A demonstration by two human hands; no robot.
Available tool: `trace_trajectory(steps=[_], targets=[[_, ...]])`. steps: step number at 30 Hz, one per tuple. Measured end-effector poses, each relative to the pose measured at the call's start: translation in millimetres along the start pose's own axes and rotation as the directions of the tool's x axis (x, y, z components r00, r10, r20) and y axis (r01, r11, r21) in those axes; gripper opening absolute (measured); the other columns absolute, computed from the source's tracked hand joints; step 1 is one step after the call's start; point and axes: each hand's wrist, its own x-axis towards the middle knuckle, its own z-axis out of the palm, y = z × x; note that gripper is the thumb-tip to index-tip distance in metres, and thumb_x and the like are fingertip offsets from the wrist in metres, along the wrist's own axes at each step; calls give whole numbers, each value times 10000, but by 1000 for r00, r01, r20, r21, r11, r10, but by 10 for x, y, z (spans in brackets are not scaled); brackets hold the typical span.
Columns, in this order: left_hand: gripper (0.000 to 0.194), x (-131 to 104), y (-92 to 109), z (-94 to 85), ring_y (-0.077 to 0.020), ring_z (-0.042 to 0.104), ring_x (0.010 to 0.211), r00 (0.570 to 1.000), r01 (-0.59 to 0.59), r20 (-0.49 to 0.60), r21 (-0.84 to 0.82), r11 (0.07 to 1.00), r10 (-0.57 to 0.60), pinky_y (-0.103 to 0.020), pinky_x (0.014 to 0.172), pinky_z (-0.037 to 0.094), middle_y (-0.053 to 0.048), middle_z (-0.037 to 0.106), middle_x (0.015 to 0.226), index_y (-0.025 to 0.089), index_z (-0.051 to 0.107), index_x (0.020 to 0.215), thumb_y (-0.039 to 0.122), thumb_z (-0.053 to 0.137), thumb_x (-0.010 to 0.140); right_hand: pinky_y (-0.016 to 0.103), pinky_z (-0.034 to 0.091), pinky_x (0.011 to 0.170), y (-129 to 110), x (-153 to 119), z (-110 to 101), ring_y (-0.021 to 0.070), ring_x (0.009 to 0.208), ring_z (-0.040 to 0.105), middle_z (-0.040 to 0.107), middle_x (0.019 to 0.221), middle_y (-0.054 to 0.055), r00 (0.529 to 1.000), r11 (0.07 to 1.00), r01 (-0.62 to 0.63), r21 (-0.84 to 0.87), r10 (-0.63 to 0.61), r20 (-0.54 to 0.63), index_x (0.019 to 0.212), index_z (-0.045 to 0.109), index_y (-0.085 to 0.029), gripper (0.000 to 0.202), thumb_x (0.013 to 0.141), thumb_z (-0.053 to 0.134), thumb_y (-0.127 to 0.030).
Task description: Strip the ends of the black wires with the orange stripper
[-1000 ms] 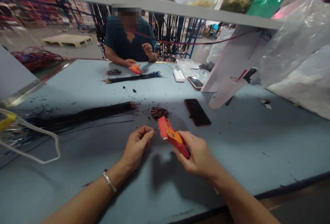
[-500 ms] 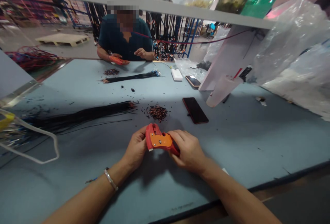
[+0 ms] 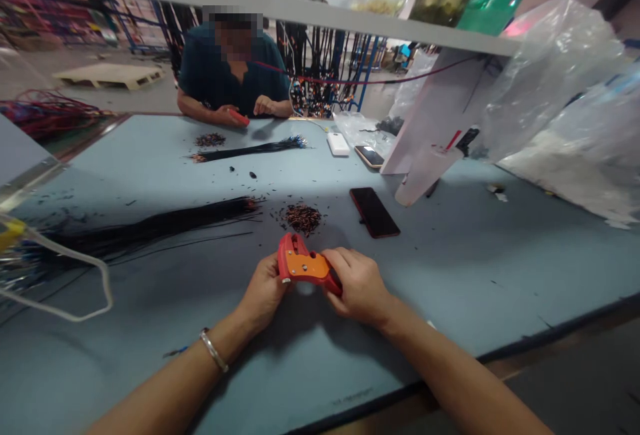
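A red and orange wire stripper is held above the tabletop in front of me, its head to the left. My right hand is wrapped round its dark-inlaid handle. At the head end, my left hand is closed with its fingers against the tool, its fingertips partly hidden behind it. No wire can be made out in the jaws. Just beyond the stripper lies a pile of short black and copper-coloured offcuts. A bundle of black wires with bared copper ends stretches across the left side.
A dark phone lies right of the offcuts, near a tilted plastic cup. Across the table, a co-worker holds a red tool behind another wire bundle. A shelf spans overhead; a white wire frame stands left.
The view has shifted slightly, so most things appear a little further left. Both my hands keep their hold on the wire stripper. The co-worker's red tool has turned.
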Motion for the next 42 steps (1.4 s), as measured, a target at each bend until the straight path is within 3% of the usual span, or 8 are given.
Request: trace_trajectory(steps=[4,17,27,32,35,37,39,42], targets=[[181,21,13,17,-60,210,504,1000,-3,-11,-4,1000,3,-177,460,199,83,348,500,133,567,652,260,688,605,306,401,607,34,0,41,212,661,579,663,803,86,999,999,-23,-40,24,25,939,566,-146,264,690,519,-221],[371,87,-73,-35,-59,207,479,999,-20,-46,1,1000,20,-195,441,187,86,307,486,169,435,590,410,705,675,270,356,562,68,63,113,184,617,602,661,744,53,998,998,-43,-37,45,48,895,545,-164,207,696,518,-212],[392,97,-47,-14,-49,195,472,993,36,-113,-58,998,-43,-191,427,169,87,319,500,152,491,622,417,777,583,260,328,546,56,100,131,174,603,588,645,707,42,991,996,-90,-29,92,96,835,534,-172,110,745,528,-235],[406,78,-33,-7,-57,186,478,995,-7,-98,2,1000,7,-197,435,169,89,296,506,141,539,659,499,727,633,258,318,546,59,123,137,174,603,579,640,701,48,988,993,-122,5,121,94,826,548,-168,104,751,536,-238],[339,51,34,22,-68,223,490,987,-44,-145,144,989,65,-200,450,189,74,351,529,129,614,759,457,673,698,259,330,552,66,156,52,168,578,550,613,665,34,969,964,-242,112,235,71,827,558,-167,133,780,540,-290],[274,40,76,28,-77,281,509,969,-79,-204,267,961,137,-203,473,229,58,400,542,139,609,708,410,646,720,256,356,560,79,176,-43,157,564,530,580,630,11,929,887,-369,276,355,104,805,558,-172,146,780,559,-316],[247,41,98,14,-87,324,528,944,-99,-265,338,936,195,-207,498,265,53,423,550,150,591,674,388,629,730,256,406,575,101,178,-129,153,590,551,580,661,7,874,683,-485,547,405,269,803,557,-171,168,776,584,-334],[233,51,101,-19,-92,347,533,916,-113,-323,360,926,237,-208,520,293,57,434,554,160,590,689,385,611,744,290,485,594,142,137,-164,179,663,621,627,787,46,786,76,-606,792,209,582,927,572,-147,299,762,614,-392]])
